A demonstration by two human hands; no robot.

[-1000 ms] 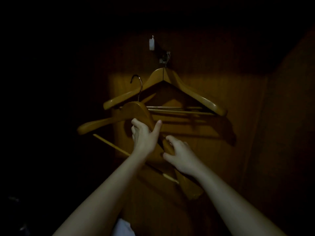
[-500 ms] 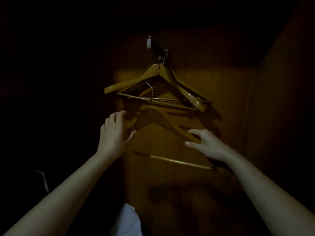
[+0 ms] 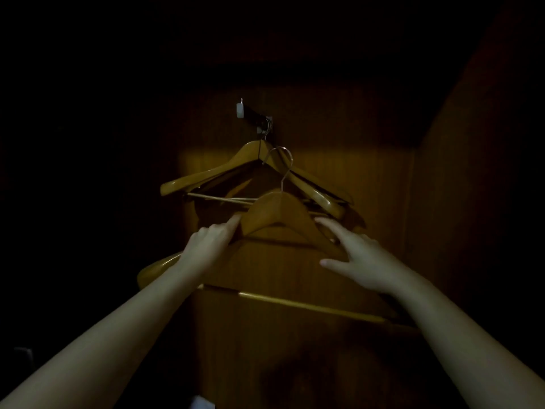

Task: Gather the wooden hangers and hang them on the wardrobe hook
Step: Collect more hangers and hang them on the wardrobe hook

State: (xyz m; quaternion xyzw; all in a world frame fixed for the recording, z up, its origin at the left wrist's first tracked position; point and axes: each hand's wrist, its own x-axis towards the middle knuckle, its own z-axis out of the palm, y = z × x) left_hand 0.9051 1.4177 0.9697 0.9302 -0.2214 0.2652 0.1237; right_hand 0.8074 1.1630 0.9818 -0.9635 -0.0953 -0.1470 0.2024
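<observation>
head view, dim light inside a wooden wardrobe: i see both bare forearms reaching up and forward, hands apart, one on each side of a wooden hanger (image 3: 275, 212) held level between them. my left hand (image 3: 211, 246) grips the hanger's left arm, fingers curled over the wood and the index finger stretched along it toward the middle; the hanger's rounded left end pokes out below and to the left of that hand. my right hand (image 3: 365, 261) lies with straight, spread fingers (image 3: 330, 228) along the hanger's right arm, thumb held out to the side. the hanger's lower bar (image 3: 309, 305) runs beneath both wrists. its wire hook (image 3: 284, 159) rises above the gap between the hands and hangs free, not on anything. above and slightly left of that wire sits the wardrobe hook (image 3: 253, 118), a dark peg with a pale tip, already carrying several hung hangers (image 3: 212, 175) that spread just above both hands. the lit back panel (image 3: 368, 172) lies behind them. a small white object (image 3: 202, 404) shows far below the left forearm; i cannot tell what it is.
</observation>
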